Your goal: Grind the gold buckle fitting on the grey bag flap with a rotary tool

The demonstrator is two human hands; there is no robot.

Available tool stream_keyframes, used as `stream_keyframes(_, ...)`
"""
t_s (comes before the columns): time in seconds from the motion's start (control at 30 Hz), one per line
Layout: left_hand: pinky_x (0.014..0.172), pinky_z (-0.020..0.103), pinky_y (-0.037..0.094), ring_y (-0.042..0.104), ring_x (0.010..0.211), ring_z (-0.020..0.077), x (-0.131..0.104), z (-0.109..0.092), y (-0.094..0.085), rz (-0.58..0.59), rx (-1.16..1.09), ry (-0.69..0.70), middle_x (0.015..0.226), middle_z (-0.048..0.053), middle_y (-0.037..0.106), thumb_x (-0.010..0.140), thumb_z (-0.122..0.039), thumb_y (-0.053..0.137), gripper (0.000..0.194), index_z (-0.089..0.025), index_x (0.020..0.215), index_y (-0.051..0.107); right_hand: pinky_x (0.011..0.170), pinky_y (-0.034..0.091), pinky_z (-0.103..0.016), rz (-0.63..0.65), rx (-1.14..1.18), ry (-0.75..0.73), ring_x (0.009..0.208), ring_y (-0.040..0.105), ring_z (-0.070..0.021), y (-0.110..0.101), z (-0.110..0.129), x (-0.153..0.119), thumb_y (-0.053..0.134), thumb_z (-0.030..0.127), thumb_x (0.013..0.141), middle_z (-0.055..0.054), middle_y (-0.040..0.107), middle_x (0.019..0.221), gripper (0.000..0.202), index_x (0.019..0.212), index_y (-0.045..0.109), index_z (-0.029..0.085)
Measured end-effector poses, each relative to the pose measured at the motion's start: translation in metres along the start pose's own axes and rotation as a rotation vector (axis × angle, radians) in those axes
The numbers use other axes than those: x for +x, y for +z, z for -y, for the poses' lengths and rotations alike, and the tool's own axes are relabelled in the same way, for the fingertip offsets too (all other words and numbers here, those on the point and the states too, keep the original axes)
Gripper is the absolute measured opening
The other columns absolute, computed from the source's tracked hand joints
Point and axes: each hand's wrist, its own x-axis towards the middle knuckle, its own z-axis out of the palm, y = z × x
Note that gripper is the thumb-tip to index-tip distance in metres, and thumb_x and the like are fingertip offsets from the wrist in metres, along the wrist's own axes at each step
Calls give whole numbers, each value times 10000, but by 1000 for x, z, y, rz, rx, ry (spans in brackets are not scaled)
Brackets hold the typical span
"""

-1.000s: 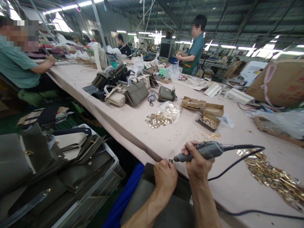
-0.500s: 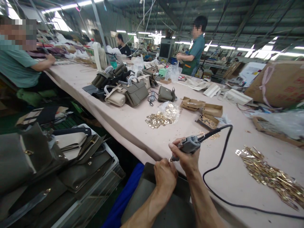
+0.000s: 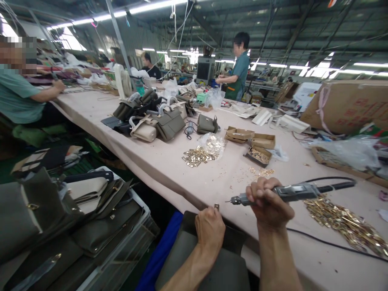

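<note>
The small metal piece (image 3: 216,206) sits pinched at the fingertips of your left hand (image 3: 210,229), right at the table (image 3: 169,161) edge. Your right hand (image 3: 268,204) is wrapped closed around the grey rotary tool (image 3: 291,192), its thin bit level and just apart from the piece. A slip could send that bit into your fingertips — the piece is tiny, hard and smooth. The black cord (image 3: 327,242) trails beside the heap of shiny brass fittings (image 3: 342,222) and might snag them — they look thin, flat and loose.
</note>
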Motion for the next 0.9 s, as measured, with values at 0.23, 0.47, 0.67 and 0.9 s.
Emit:
stream_keyframes(0.23, 680, 310, 443, 700, 876, 267, -18, 5, -1, -73, 59, 100, 933, 97, 697, 933, -346, 691, 172, -197, 899, 771, 508, 410, -267, -176, -10, -58, 469, 403, -74, -29, 21, -19, 770, 213, 722, 31, 534, 674, 115, 795, 681, 211)
stream_keyframes(0.47, 672, 325, 443, 698, 866, 268, -17, 5, 2, -58, 134, 81, 900, 96, 676, 947, -298, 638, 197, -179, 842, 754, 529, 420, -244, -312, 59, -75, 479, 389, -57, -71, 16, -29, 775, 191, 710, 35, 519, 686, 142, 720, 635, 168)
stream_keyframes(0.67, 662, 330, 433, 706, 788, 266, -14, 2, 14, -68, 164, 68, 859, 93, 688, 933, -277, 635, 191, -172, 828, 755, 538, 431, -235, -384, 139, -70, 500, 369, -57, -86, 6, -36, 774, 180, 709, 36, 507, 705, 155, 722, 621, 163)
stream_keyframes(0.9, 674, 338, 447, 711, 775, 266, -11, 0, 19, -84, 170, 74, 837, 94, 694, 929, -247, 631, 179, -163, 812, 738, 553, 439, -221, -439, 193, -61, 522, 373, -51, -91, 0, -38, 792, 167, 688, 35, 527, 742, 167, 768, 645, 167)
